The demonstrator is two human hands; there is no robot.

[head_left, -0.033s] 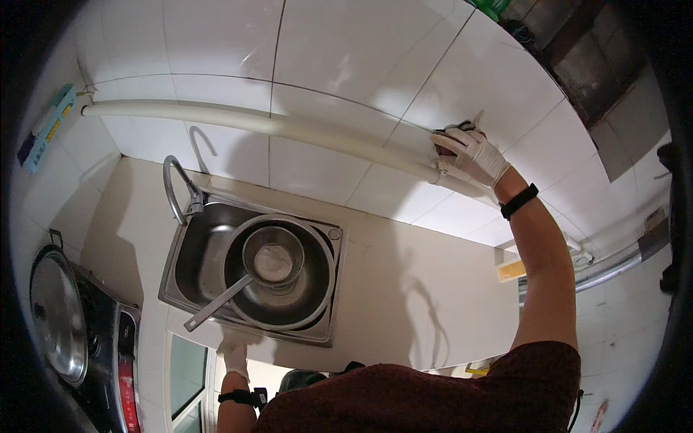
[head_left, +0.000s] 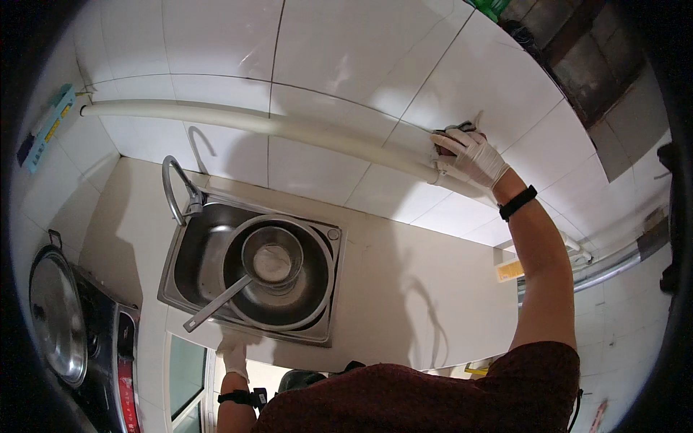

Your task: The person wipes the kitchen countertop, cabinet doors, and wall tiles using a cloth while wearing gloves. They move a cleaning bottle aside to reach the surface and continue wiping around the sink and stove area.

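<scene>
Right hand (head_left: 473, 159) flattens a dark rag (head_left: 445, 143) against the wall tiles (head_left: 346, 50)

In the head view, the work on the wall looks under way, not finished. The rag is at about 2 o'clock from the picture's centre, on the tiles just above the right end of the pale pipe (head_left: 216, 112). The gloved right hand is wrapped over it with the fingers somewhat spread, holding it to the wall; most of it is hidden, so it could be a scrubber. Contact is made, and letting go is not yet done. Which tiles are finished and which remain cannot be told: no clear line divides cleaner from dirtier.

The left hand (head_left: 233, 361), also gloved, is at 7 o'clock, by the front edge of the counter (head_left: 455, 303). Its fingers are too unclear to tell whether they are wide, narrow or holding anything. Near it, at 8 o'clock, the sink (head_left: 198, 256) holds a basin (head_left: 310, 297) with a long-handled pot (head_left: 222, 301) in it.

Against the earlier frame, almost nothing differs: the rag and both hands keep their places, the sink's contents lie the same, and the whole view shifts only very slightly.
</scene>
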